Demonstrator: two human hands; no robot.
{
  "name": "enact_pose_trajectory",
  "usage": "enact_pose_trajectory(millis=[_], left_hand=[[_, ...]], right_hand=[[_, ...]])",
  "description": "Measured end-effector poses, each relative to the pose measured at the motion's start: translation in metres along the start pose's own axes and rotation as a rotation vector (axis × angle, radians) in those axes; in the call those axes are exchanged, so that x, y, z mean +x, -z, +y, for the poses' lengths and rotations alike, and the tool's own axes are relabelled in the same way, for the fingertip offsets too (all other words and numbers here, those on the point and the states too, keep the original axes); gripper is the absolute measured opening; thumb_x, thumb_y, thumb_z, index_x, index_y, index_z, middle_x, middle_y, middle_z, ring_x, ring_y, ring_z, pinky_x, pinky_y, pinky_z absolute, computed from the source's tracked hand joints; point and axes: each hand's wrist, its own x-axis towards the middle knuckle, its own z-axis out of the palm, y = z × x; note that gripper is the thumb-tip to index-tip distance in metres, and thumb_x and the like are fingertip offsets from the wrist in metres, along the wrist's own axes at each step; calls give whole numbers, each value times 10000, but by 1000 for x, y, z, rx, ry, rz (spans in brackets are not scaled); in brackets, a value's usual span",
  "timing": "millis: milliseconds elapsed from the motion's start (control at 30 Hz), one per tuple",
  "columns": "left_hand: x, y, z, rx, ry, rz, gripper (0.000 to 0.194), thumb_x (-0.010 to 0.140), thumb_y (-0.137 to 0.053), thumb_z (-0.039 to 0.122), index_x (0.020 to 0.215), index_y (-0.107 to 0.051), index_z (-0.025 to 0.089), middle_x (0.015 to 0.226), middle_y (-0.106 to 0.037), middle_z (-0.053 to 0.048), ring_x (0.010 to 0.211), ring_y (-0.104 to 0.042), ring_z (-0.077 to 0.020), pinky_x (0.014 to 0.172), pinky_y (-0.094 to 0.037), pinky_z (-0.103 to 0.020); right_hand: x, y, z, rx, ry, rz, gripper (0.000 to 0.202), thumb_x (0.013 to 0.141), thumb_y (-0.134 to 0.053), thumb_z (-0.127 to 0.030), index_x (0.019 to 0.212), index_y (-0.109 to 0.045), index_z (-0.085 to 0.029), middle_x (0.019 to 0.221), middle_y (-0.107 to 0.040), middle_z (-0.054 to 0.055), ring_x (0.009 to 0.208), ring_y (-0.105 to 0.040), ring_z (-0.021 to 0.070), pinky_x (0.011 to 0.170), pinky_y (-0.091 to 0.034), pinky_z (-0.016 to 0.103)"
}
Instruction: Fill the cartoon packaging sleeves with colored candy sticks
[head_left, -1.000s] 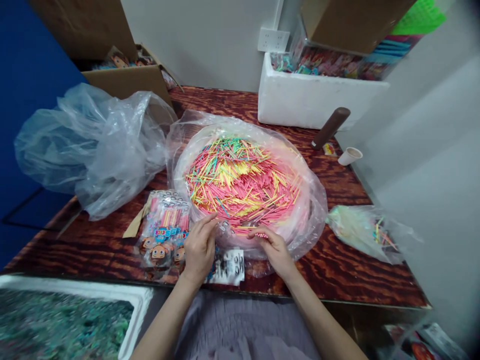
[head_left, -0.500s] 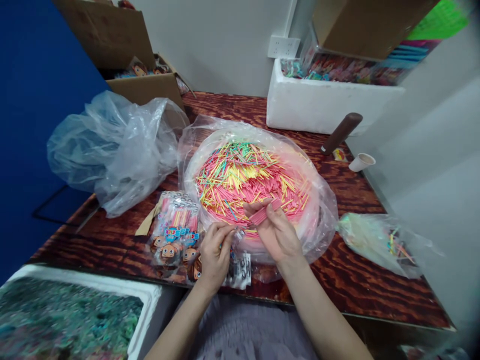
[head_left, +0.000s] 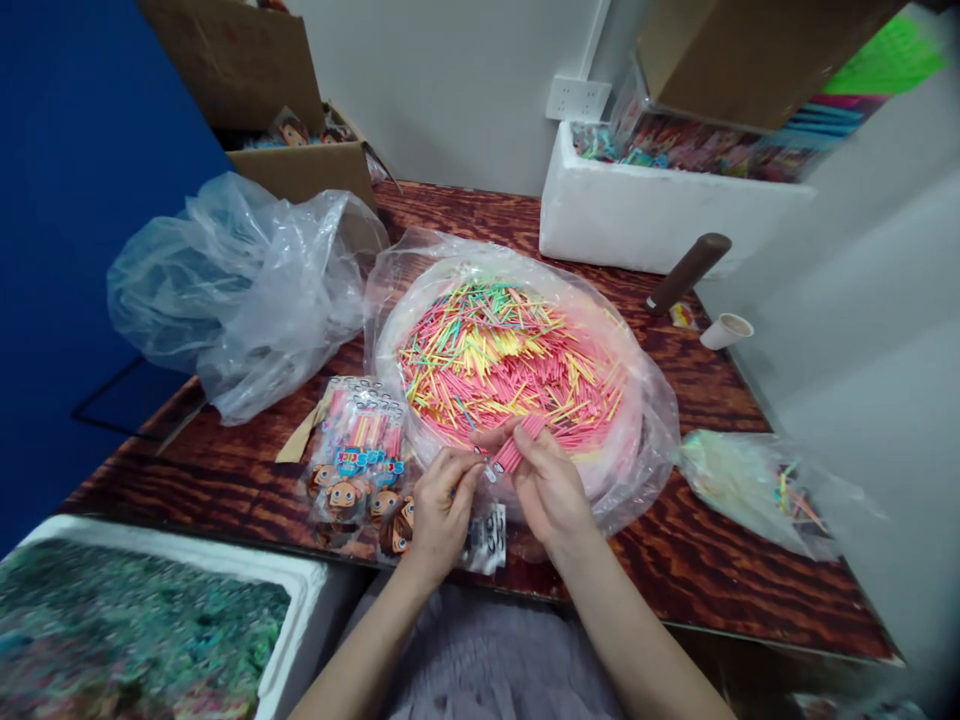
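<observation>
My right hand point(head_left: 553, 492) is closed around a small bundle of thin pink sticks point(head_left: 519, 446), their lower ends angled down to the left. Opposite it, my left hand point(head_left: 444, 508) pinches the edge of a small clear printed bag point(head_left: 491, 468), mostly hidden behind the fingers. The stick ends are right at that bag's edge; whether any are inside I cannot tell. Just beyond both hands, a wide round container lined with clear plastic point(head_left: 645, 420) holds a heap of pink, yellow and green sticks point(head_left: 480, 350). Flat printed packets with cartoon faces point(head_left: 352, 470) lie beside my left hand.
A crumpled clear bag point(head_left: 262, 290) and an open cardboard box point(head_left: 300, 175) stand at left. White foam boxes are at back right point(head_left: 645, 215) and lower left point(head_left: 300, 580). A brown cylinder point(head_left: 688, 274), paper cup point(head_left: 726, 331) and tied plastic bag point(head_left: 750, 485) are at right.
The pink bundle has come down and left, from lying across my right fingers to tilting against the small bag's edge. My left hand keeps its pinch. The whole view has shifted slightly.
</observation>
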Motion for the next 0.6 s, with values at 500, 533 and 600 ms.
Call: enact_pose_trajectory(millis=[500, 533, 600], left_hand=[[-1, -2, 8, -234, 104, 67, 109, 906, -568, 221, 874, -668, 189, 844, -633, -19, 818, -588, -149, 756, -462, -263], [-1, -3, 8, -280, 123, 81, 102, 899, -579, 226, 876, -671, 189, 848, -635, -19, 826, -591, -150, 764, -466, -262], [2, -6, 7, -355, 161, 113, 91, 886, -597, 235, 889, -675, 189, 862, -637, -18, 842, -593, -149, 782, -471, -260]], right_hand=[[-24, 1, -12, -347, -22, -165, 343, 905, -575, -463, 1199, -580, -285, 1277, -630, 63, 1151, -596, 212, 1003, -445, 386], [-25, 0, -13, -333, 11, -134, 376, 906, -577, -455, 1247, -541, -300, 1288, -621, 61, 1140, -602, 207, 992, -453, 380], [-26, -3, -10, -260, 59, -65, 368, 899, -597, -422, 1237, -541, -287, 1237, -649, 64, 1109, -616, 208, 964, -474, 370]])
